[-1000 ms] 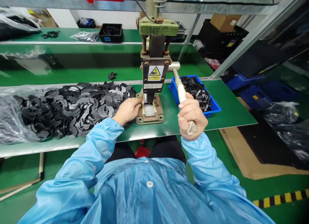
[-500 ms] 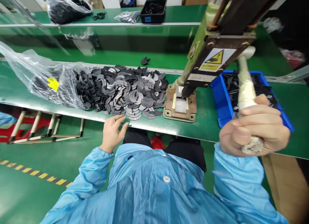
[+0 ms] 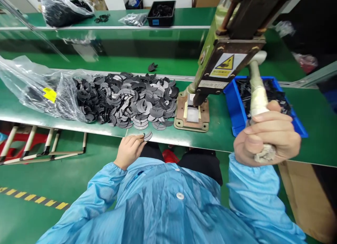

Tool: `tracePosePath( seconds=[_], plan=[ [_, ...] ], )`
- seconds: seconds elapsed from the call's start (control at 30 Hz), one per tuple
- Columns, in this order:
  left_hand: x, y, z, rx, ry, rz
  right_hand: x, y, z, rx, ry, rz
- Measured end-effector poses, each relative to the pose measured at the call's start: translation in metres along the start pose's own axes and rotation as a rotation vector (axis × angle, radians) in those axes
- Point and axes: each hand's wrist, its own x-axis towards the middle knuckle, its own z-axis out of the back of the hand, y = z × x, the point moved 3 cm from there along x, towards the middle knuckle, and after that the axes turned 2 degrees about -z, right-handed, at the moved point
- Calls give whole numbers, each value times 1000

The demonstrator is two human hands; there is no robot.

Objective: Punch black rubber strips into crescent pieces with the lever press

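Between its fingertips my left hand (image 3: pixel 130 149) pinches a crescent-shaped grey piece (image 3: pixel 148 136), at the front edge of the green bench. Just beyond lies a wide pile of similar dark grey crescent pieces (image 3: pixel 126 100), spilling from a clear plastic bag (image 3: pixel 63 100). My right hand (image 3: pixel 268 137) is wrapped round the tape-covered lever handle (image 3: pixel 258 93) of a hand press (image 3: pixel 218 68). Under the ram of the press sits its base plate (image 3: pixel 191 125) with a pale block (image 3: pixel 193 115) on it. No crescent piece can be made out on that block.
Right of the press stands a blue bin (image 3: pixel 237 121) of black parts, partly behind my right hand. One loose dark piece (image 3: pixel 152 67) lies behind the pile. A black tray (image 3: pixel 161 19) and a bag of dark parts (image 3: pixel 65 9) sit on the back shelf.
My left hand was open at the near edge of the pile; now it holds a crescent piece, slightly nearer my body. My right hand keeps its grip on the lever handle. The view has shifted slightly.
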Motion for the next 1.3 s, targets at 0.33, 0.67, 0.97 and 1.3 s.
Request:
tracePosePath(
  seconds=[0.33, 0.67, 0.97, 1.3],
  plan=[
    [60, -16, 25, -670, -16, 396, 2, 15, 2, 4, 180, 4],
    [242, -102, -40, -1074, 343, 505, 3, 18, 4, 12, 254, 28],
    [275, -106, -63, -913, 477, 472, 2, 18, 6, 30, 277, 24],
    [297, -114, -58, -774, 622, 461, 1, 19, 6, -1, 266, 13]
  ],
)
